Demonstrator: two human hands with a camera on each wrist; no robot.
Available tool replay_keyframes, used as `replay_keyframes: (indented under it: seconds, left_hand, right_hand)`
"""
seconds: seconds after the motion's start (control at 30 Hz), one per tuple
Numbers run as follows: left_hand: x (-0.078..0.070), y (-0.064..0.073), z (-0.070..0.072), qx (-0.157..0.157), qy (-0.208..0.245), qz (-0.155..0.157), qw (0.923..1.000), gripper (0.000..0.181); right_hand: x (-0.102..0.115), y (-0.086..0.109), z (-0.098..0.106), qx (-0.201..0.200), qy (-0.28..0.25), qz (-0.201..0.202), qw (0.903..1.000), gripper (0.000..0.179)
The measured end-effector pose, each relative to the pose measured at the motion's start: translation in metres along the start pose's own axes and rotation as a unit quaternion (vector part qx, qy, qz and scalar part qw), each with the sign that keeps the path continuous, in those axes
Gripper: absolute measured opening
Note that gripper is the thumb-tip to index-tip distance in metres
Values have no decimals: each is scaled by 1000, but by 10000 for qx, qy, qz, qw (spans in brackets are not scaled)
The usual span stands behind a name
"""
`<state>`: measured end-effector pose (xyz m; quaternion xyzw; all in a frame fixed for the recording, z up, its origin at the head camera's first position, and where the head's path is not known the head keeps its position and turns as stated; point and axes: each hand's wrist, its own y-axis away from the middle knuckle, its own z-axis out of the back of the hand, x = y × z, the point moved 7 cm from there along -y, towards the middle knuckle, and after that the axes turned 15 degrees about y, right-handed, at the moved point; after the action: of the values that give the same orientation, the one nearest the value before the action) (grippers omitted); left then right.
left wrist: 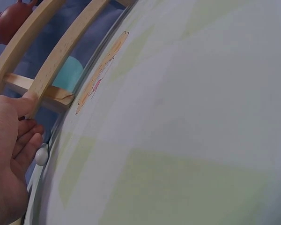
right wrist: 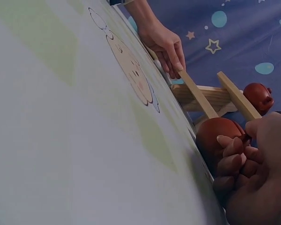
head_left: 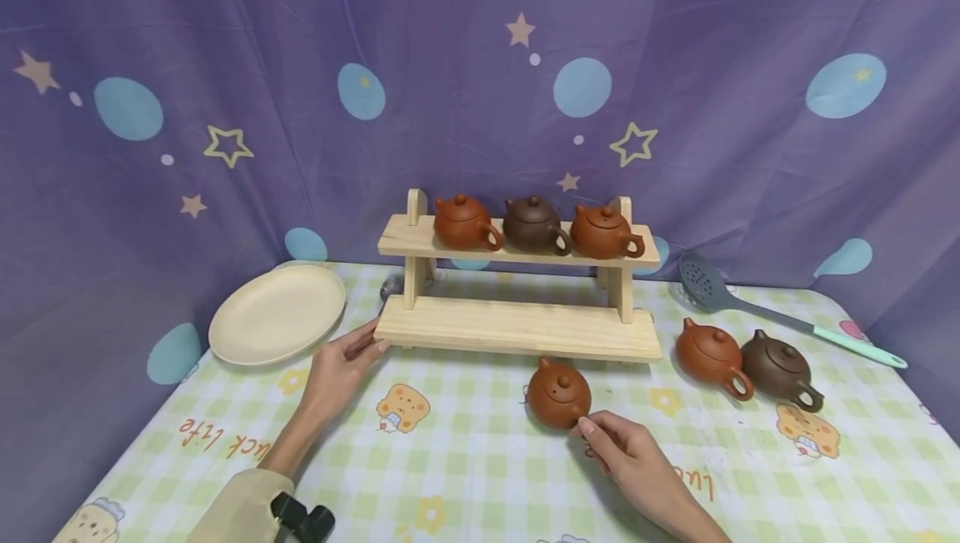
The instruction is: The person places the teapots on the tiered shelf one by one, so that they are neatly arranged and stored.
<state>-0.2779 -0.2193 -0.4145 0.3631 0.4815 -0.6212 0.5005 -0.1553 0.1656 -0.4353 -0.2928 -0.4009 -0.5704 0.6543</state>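
My right hand (head_left: 634,459) pinches the handle of a reddish-brown clay teapot (head_left: 558,395), its fingers curled in the right wrist view. That teapot is just in front of a two-tier wooden shelf (head_left: 517,325), its spout toward the shelf. At the shelf's left end, my left hand (head_left: 339,368) grips the corner of the lower board, thumb on the near side. On the upper board stand a reddish-brown teapot (head_left: 462,223), a dark brown teapot (head_left: 531,224) and another reddish-brown teapot (head_left: 601,232), in a row with handles to the right.
To the right, a reddish-brown teapot (head_left: 708,353) and a dark brown teapot (head_left: 776,366) stand side by side on the checked tablecloth (head_left: 480,460). Behind them lies a slotted spoon (head_left: 772,313) with a mint handle. A cream plate (head_left: 277,314) lies at left. Purple curtain (head_left: 465,42) closes the back.
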Motion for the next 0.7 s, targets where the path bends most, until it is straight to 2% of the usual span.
replay_keyframes:
  seconds: [0.53,0.7]
  left_hand:
    - [-1,1,0,-14,-24,-5,10000,56]
    - [-1,1,0,-16,-30,-1,10000,56]
  right_hand:
    - [2,-1,0,75,-29,-44,10000,36]
    - [4,0,1,-29,27,6,10000,34]
